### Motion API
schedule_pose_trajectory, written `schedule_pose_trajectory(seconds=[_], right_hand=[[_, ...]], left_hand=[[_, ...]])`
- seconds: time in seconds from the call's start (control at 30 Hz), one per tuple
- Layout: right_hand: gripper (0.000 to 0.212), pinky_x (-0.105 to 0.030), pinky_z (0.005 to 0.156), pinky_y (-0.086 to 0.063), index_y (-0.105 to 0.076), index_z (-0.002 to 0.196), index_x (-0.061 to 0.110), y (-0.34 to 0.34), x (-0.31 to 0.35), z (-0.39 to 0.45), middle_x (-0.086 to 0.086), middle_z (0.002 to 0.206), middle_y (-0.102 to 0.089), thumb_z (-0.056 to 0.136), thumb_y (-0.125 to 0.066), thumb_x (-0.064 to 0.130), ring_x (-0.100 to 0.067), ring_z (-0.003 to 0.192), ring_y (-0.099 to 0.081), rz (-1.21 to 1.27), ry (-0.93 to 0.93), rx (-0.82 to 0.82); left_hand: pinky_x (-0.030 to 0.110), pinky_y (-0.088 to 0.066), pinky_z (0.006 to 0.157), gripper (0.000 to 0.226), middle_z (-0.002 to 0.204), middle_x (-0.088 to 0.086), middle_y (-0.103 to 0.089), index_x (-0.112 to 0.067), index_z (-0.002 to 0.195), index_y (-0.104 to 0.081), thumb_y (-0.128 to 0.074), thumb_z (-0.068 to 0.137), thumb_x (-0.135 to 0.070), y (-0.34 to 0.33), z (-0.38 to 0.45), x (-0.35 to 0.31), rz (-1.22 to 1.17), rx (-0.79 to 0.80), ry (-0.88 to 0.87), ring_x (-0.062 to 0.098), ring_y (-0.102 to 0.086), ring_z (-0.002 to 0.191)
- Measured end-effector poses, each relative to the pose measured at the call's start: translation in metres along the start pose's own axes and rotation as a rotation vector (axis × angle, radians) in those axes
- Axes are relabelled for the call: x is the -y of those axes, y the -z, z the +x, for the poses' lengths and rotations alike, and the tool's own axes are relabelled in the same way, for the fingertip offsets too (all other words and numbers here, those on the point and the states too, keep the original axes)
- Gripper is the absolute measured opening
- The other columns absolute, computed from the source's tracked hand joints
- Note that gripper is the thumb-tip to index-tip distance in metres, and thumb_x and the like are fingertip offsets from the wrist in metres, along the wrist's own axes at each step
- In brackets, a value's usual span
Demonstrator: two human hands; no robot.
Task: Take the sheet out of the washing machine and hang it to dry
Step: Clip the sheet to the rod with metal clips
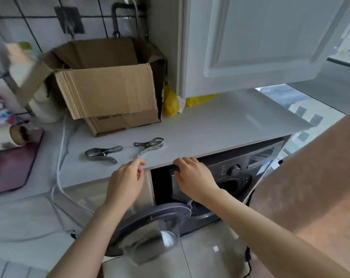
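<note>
Two metal clips (126, 150) sit by the counter (210, 125) edge, handy for hanging. Left hand (126, 182) reaches one, fingers loosely curled, empty; right hand (194, 177) rests on the washing machine (236, 173), gripping nothing.

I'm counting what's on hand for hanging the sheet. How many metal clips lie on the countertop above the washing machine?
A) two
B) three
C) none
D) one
A: two metal clips lie on the countertop in front of the cardboard box, one to the left and one to the right, near the left hand.
</note>
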State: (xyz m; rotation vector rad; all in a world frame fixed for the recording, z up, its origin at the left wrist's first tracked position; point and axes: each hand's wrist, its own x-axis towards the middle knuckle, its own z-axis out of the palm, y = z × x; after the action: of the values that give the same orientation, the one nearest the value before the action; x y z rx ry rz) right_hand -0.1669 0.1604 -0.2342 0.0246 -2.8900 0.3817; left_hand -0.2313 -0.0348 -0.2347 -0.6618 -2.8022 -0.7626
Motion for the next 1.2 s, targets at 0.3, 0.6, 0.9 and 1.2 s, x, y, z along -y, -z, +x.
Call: schedule_pose_trajectory(seconds=[0.3, 0.6, 0.9, 1.2], right_hand=[[0.045, -0.044, 0.096, -0.045, -0.048, 0.133, 0.011, -0.048, 0.041, 0.090, -0.009, 0.134, -0.050, 0.090, -0.055, 0.019, -0.033, 0.124, -0.039, 0.045, 0.010, -0.046], [0.070, -0.048, 0.116, -0.008, -0.010, 0.153, 0.015, -0.073, 0.053, 0.126, -0.003, 0.157, -0.022, 0.094, -0.047, 0.018, -0.028, 0.147, -0.005, -0.027, 0.014, 0.166], [0.061, -0.043, 0.100, -0.021, -0.031, 0.145, 0.026, -0.067, 0.056, 0.127, 0.001, 0.134, -0.045, 0.091, -0.057, 0.040, -0.023, 0.123, -0.042, -0.046, -0.039, 0.144], [0.073, -0.034, 0.089, -0.033, -0.034, 0.145, 0.025, -0.040, 0.050, 0.120, 0.002, 0.119, -0.046, 0.084, -0.068, 0.044, -0.019, 0.102, -0.053, 0.204, -0.136, 0.054]], left_hand=[[0.040, -0.048, 0.091, 0.031, 0.107, 0.004, -0.063, -0.011, 0.105, -0.065, -0.070, 0.077, 0.000, 0.005, 0.036, 0.071, 0.122, -0.052, -0.056, 0.026, -0.054, 0.108], [0.048, -0.015, 0.119, 0.067, 0.158, -0.005, -0.025, -0.023, 0.149, -0.030, -0.053, 0.092, -0.051, 0.014, 0.062, 0.127, 0.167, 0.207, 0.046, 0.019, -0.005, 0.149], [0.060, -0.025, 0.108, 0.070, 0.141, -0.007, -0.046, -0.033, 0.146, -0.036, -0.066, 0.084, -0.047, 0.015, 0.063, 0.132, 0.291, 0.182, 0.080, 0.026, -0.035, 0.133], [0.031, -0.050, 0.073, 0.061, 0.099, -0.005, -0.057, -0.020, 0.126, -0.059, -0.070, 0.075, -0.052, 0.017, 0.060, 0.100, -0.086, -0.095, 0.077, 0.018, -0.056, 0.091]])
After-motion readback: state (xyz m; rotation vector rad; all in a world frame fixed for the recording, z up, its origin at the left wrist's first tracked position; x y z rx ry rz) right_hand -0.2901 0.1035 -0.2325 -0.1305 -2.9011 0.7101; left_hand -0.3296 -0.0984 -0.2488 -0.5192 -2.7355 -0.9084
